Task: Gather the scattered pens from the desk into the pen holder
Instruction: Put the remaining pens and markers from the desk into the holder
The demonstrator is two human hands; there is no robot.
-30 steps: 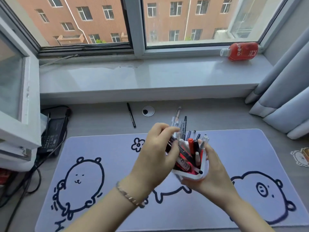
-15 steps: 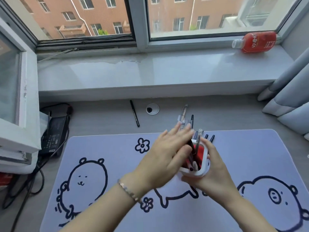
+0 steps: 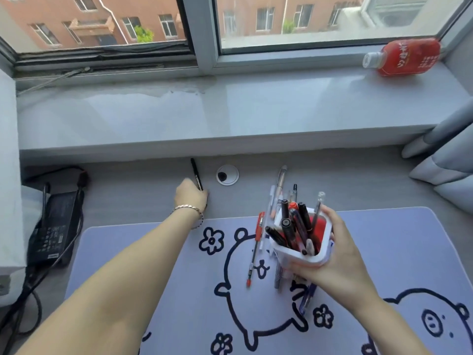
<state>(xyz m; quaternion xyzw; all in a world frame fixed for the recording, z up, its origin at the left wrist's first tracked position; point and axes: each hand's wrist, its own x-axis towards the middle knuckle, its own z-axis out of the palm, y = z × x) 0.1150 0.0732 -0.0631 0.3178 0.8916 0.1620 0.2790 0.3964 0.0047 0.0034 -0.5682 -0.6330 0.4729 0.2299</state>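
My right hand (image 3: 341, 260) holds a white pen holder (image 3: 317, 260) with a red inside, tilted above the desk mat; several dark and red pens stand in it. My left hand (image 3: 190, 197) is stretched to the far desk, fingers curled over the near end of a black pen (image 3: 195, 170) that lies there. A red pen (image 3: 256, 252) lies on the mat left of the holder. More pens (image 3: 278, 280) lie under the holder, a blue one (image 3: 307, 299) among them. A pale pen (image 3: 281, 176) and others lie just beyond the mat.
A lilac desk mat (image 3: 396, 252) with cartoon animals covers the near desk. A cable grommet (image 3: 227, 175) sits right of the black pen. A black power adapter (image 3: 53, 226) with cables lies at left. A red bottle (image 3: 407, 57) lies on the windowsill; curtains (image 3: 448, 155) hang at right.
My left hand left the pen holder and reached far forward-left to the black pen on the desk. The holder stays in my right hand, now more upright.
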